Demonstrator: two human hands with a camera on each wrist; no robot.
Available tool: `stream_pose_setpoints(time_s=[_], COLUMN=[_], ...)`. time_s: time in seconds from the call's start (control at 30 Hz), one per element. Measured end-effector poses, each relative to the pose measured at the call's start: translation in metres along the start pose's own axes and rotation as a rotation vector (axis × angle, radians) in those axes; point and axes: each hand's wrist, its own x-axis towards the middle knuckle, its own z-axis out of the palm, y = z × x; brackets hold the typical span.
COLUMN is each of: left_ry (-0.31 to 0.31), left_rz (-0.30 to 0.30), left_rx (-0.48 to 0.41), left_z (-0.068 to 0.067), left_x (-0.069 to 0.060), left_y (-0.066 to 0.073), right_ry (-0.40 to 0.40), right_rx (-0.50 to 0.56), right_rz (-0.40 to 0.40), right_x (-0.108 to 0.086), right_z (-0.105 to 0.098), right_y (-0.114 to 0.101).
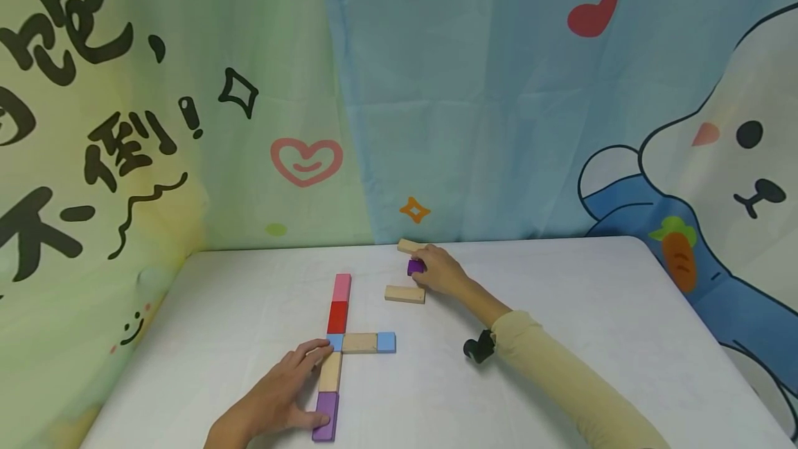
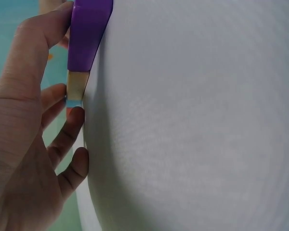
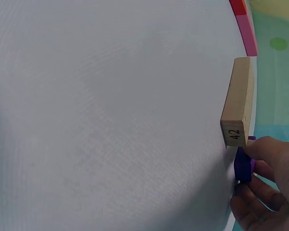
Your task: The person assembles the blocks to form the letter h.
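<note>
My right hand [image 1: 441, 270] pinches a small purple block [image 1: 415, 267] at the far side of the table. In the right wrist view, this purple block [image 3: 243, 166] sits between thumb and fingers, beside a wooden block marked 42 [image 3: 237, 98]. My left hand [image 1: 274, 393] lies along a row of blocks. Its thumb touches a long purple block [image 1: 326, 418], and its fingertips reach a light blue block [image 1: 336, 343]. Between those two is a plain wooden block [image 1: 330, 371]. Beyond the blue one, a red block [image 1: 337, 317] and a pink block [image 1: 341, 287] continue the row.
A wooden block [image 1: 359, 343] and another light blue block [image 1: 386, 342] branch rightward from the row. One loose wooden block [image 1: 404, 294] lies nearer than the right hand, another [image 1: 409, 246] by the table's back edge. A printed curtain [image 1: 474, 123] hangs behind the white table [image 1: 580, 310].
</note>
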Motion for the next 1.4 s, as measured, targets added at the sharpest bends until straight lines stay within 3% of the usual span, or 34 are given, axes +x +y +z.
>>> stream_pose_setpoints(time_s=[0.3, 0.53, 0.73, 0.9, 1.07, 1.4], left_ry=[0.002, -0.016, -0.012, -0.002, 0.003, -0.017], left_rz=[0.008, -0.017, -0.011, -0.001, 0.005, -0.016], left_rx=[0.006, -0.002, 0.002, 0.004, 0.004, 0.002], left_z=[0.0, -0.001, -0.002, -0.001, -0.002, -0.001], left_x=[0.0, 0.0, 0.0, -0.001, 0.0, 0.0], left_y=[0.001, 0.002, 0.002, 0.002, 0.002, 0.001], right_ry=[0.029, 0.044, 0.02, 0.002, -0.033, -0.068], right_rx=[0.008, 0.156, 0.23, 0.22, 0.225, 0.114], right_rz=[-0.025, -0.027, -0.109, -0.227, -0.235, -0.35], right_x=[0.0, -0.006, -0.031, -0.06, -0.082, -0.106], right_z=[-0.001, -0.014, -0.022, -0.017, -0.013, 0.001], right_y=[0.002, -0.007, -0.021, -0.025, -0.026, -0.027])
